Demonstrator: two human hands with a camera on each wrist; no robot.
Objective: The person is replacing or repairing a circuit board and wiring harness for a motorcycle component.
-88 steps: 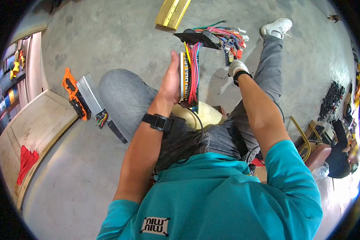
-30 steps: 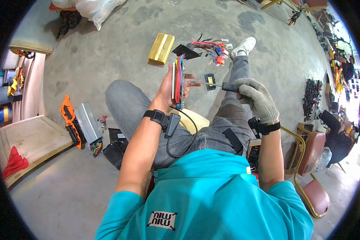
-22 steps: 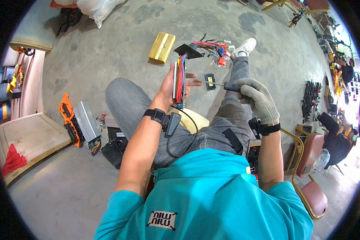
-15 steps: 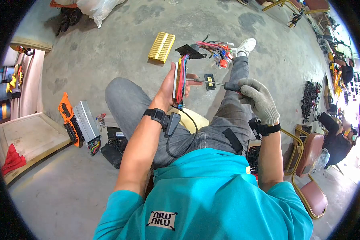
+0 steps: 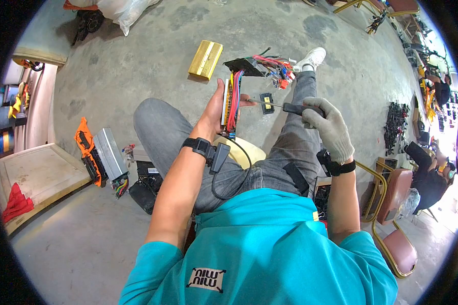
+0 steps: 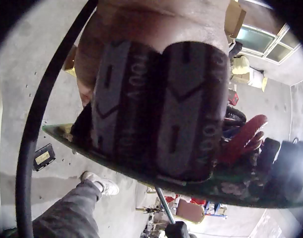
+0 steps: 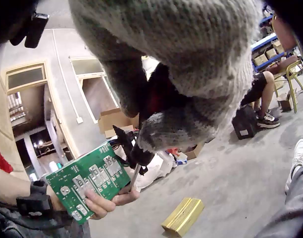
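The bare left hand point(image 5: 213, 112) holds a green circuit board point(image 7: 87, 181) upright, its fingers against the soldered face. Red, yellow and blue wires point(image 5: 235, 104) run along the board to a black plate point(image 5: 247, 66) with a bundle of connectors point(image 5: 282, 76) beyond it. Two large capacitors point(image 6: 186, 114) fill the left wrist view. The gloved right hand point(image 5: 331, 129) grips a screwdriver point(image 5: 296, 108) by its dark handle. Its shaft points left to the board beside the left fingertips; whether the tip touches cannot be told.
On the floor are a gold ribbed case point(image 5: 205, 61) and a small black module point(image 5: 267, 103) with a yellow label. A silver case point(image 5: 110, 155) and an orange part point(image 5: 86, 145) lie left of the bent knee. Chairs point(image 5: 396, 195) and a seated person point(image 5: 430, 175) are at the right.
The right hand has come back from beside the connectors and now grips a screwdriver. The small black module lies on the floor. Lately the board has turned slightly, and the plate has shifted right.
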